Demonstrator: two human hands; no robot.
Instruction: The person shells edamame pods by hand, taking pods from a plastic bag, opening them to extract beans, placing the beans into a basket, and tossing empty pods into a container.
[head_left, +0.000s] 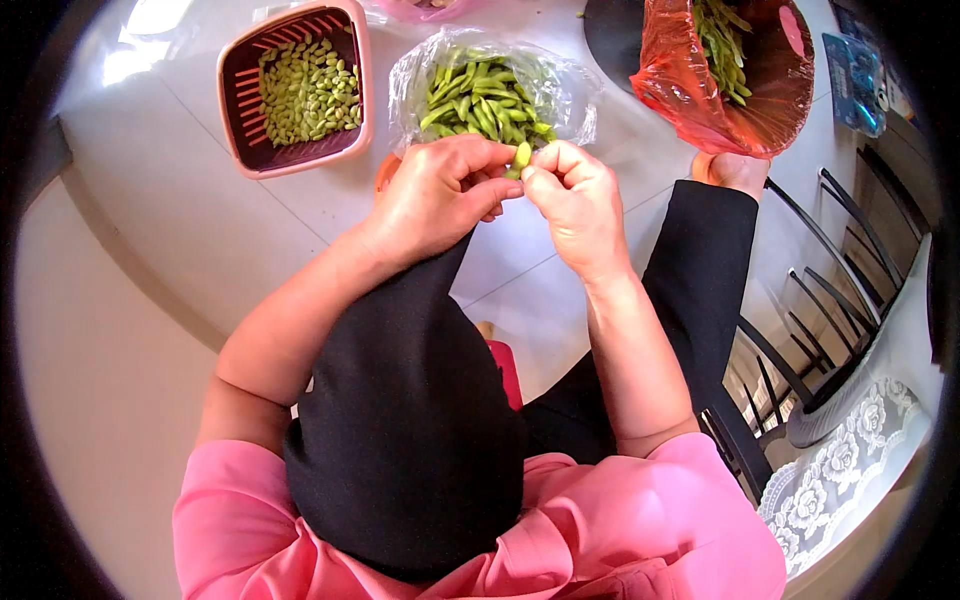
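Between my two hands is a green pod (521, 157), pinched by the fingertips of both. My left hand (447, 185) closes on it from the left, my right hand (578, 200) from the right. Just beyond them lies a clear plastic bag (575, 95), open, with many green pods (485, 97) in it. To the upper left stands a pink square basket (364, 90) with a dark slotted inside; shelled green beans (315, 95) lie in it.
At the upper right, a bin lined with a red bag (675, 90) holds green husks (722, 50). Black metal chair bars (825, 240) and a lace cloth (840, 455) are on the right. My black-trousered legs (705, 260) frame the tiled floor (510, 255).
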